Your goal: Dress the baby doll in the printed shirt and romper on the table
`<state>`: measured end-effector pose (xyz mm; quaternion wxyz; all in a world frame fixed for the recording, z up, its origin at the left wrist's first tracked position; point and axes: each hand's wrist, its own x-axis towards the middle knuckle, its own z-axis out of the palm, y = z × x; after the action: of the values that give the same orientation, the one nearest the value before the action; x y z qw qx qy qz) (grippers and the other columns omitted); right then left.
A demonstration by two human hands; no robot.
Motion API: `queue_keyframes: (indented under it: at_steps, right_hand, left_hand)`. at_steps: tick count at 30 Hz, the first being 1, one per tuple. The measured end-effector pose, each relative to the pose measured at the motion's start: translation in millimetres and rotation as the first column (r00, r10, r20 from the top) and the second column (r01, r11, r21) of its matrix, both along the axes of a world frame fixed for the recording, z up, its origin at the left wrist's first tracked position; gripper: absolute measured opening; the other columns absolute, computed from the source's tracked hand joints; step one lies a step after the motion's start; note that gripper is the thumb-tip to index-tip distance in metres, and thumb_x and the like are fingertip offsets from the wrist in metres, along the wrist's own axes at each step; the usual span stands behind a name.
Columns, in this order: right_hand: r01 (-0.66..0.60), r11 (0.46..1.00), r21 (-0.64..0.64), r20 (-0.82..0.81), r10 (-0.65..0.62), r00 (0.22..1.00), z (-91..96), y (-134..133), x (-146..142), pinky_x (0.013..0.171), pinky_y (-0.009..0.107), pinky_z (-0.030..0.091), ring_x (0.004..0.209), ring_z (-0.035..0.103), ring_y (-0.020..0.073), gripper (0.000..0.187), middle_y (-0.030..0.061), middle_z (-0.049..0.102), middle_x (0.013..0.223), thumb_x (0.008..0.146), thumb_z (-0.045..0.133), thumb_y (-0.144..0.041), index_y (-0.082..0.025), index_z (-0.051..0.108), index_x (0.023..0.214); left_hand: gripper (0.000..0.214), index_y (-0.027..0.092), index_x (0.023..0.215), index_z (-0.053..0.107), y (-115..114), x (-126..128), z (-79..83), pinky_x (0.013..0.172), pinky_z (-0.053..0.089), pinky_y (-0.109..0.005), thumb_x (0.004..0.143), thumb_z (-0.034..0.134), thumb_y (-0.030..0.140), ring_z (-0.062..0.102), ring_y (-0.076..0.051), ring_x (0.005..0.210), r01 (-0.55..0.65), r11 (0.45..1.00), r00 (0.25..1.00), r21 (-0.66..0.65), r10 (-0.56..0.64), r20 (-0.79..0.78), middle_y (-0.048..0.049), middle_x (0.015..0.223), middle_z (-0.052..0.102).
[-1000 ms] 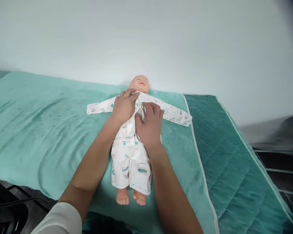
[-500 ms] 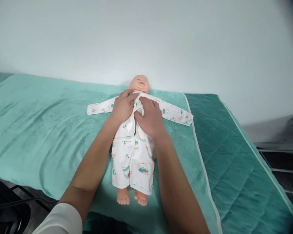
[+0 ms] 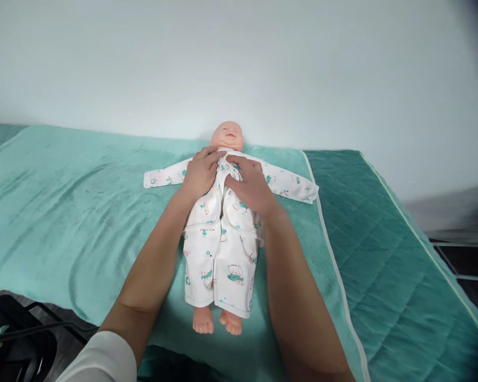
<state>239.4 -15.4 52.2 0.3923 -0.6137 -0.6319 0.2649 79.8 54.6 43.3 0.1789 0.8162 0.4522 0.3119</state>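
A bald baby doll (image 3: 226, 135) lies on its back, dressed in a white printed top (image 3: 290, 183) and matching trousers (image 3: 236, 286). Its bare feet (image 3: 231, 322) stick out of the trouser legs. My left hand (image 3: 201, 174) rests flat on the top's chest, its index finger reaching to the collar. Opposite it, my right hand (image 3: 252, 185) touches the other front flap, with thumb and index finger spread apart. Between my hands the front edges of the top show a gap. The fingertips at the collar partly cover the cloth there.
Under the doll spreads a light green blanket (image 3: 83, 228) with a pale edge. A darker quilted cover (image 3: 382, 254) lies to its right. Behind stands a white wall (image 3: 239, 63). A black object (image 3: 32, 339) is at the lower left, and a dark rack (image 3: 474, 260) at the right.
My right hand has shifted slightly up and to the right, and its flap lies flatter, showing more print. The left hand stays nearly in place. The view has moved slightly.
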Motion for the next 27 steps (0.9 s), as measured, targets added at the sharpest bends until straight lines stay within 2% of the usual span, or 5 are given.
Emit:
queue_keyframes:
  at_steps: [5,16,21,24,27]
  right_hand:
    - [-0.023,0.995,0.101,-0.111,0.034,0.993,-9.3,3.8,6.6,0.125,0.049,0.028,0.143,0.039,0.0285,0.049,0.0013,0.06,0.146,0.081,0.059,-0.033,-0.027,0.063,0.13]
    - [-0.011,0.965,0.264,0.049,-0.002,0.999,-6.5,-6.9,2.2,0.118,0.05,0.035,0.135,0.047,0.0285,0.039,0.0069,0.06,0.139,0.084,0.057,-0.027,-0.026,0.062,0.123]
    - [0.176,0.958,0.228,0.147,-0.212,0.966,11.8,-20.9,-3.2,0.096,0.046,0.047,0.106,0.058,0.0283,0.017,0.0096,0.063,0.112,0.082,0.063,-0.03,-0.022,0.06,0.097]
    - [0.215,0.965,0.15,0.159,-0.239,0.958,20.1,-26.1,-6.6,0.078,0.038,0.046,0.081,0.058,0.0212,0.006,0.005,0.064,0.094,0.086,0.059,-0.028,-0.023,0.056,0.085]
    - [0.233,0.967,0.105,0.126,-0.245,0.961,24.1,-27.8,-5.6,0.072,0.035,0.042,0.072,0.056,0.0188,0.009,0.0019,0.062,0.077,0.086,0.056,-0.026,-0.022,0.057,0.078]
  left_hand:
    - [0.049,0.028,0.134,0.069,-0.4,0.1,0.4,0.12,0.039,-0.044,0.098,0.036,0.018,0.052,-0.024,0.139,0.018,1.0,0.999,0.016,-0.019,0.034,-0.0073,0.146,0.059]
    - [0.043,0.024,0.124,0.073,-4.5,-1.3,4.2,0.119,0.04,-0.041,0.097,0.04,0.015,0.055,-0.023,0.136,0.056,0.997,0.991,0.048,-0.062,0.122,-0.0086,0.139,0.063]
    - [0.031,0.021,0.116,0.072,-12.6,1.0,8.2,0.109,0.047,-0.037,0.095,0.05,0.017,0.062,-0.021,0.121,-0.01,0.996,0.959,0.089,-0.016,0.282,-0.0081,0.123,0.07]
    - [0.023,0.021,0.107,0.072,-20.1,3.6,15.8,0.099,0.049,-0.035,0.095,0.053,0.022,0.064,-0.02,0.106,-0.056,0.997,0.95,0.046,0.04,0.309,-0.0068,0.11,0.073]
    - [0.016,0.019,0.091,0.07,-28.9,-0.4,31.3,0.085,0.049,-0.032,0.093,0.055,0.025,0.062,-0.017,0.087,-0.042,0.998,0.961,-0.047,0.053,0.272,-0.0038,0.092,0.071]
